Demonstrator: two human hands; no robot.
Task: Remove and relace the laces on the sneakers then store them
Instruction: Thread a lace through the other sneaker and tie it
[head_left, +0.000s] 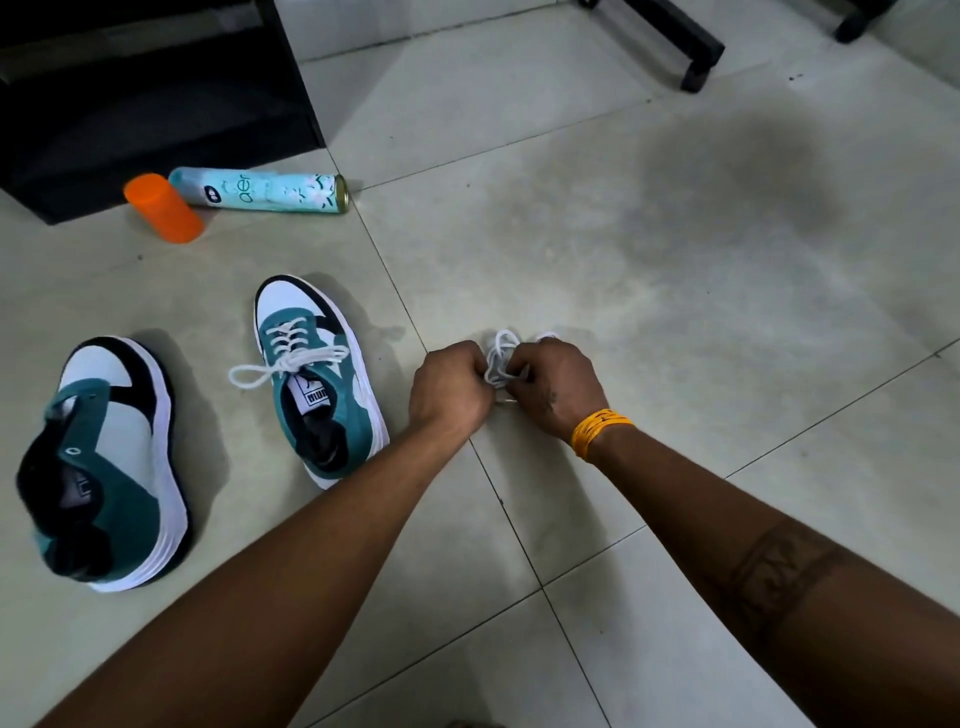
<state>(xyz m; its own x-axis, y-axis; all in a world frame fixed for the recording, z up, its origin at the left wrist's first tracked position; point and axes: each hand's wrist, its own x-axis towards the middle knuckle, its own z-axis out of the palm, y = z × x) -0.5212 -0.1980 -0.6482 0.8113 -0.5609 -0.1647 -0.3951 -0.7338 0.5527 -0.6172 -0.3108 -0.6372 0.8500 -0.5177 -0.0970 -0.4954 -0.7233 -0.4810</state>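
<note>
A: What did the hands hold at that instant?

B: Both were fisted on one loose white lace, bunched into loops between them, low over the tiled floor. The left hand was curled tight, knuckles up, gripping the lace's left side. The right hand was likewise closed, its fingers pinching the loops from the right. The two fists stood just beside each other, with the lace between them. A yellow band ringed the right wrist.

A: And the sneakers?

B: Both lay on the floor to the left of the hands. The nearer one, the laced sneaker, stood upright on its sole, teal, white and black, toe pointing away, its white lace threaded through the eyelets and tied in a bow whose loop spilled over the left side. Its heel lay just beside the left forearm. The unlaced sneaker lay further left, well apart from the hands, tipped onto its side so that the white sole faced right; its tongue and eyelets showed bare.

A: Anything else on the floor?

B: Beyond the shoes, an orange cap lay beside a pale green spray can on its side, both near a black cabinet. Black furniture legs crossed the far edge
</note>
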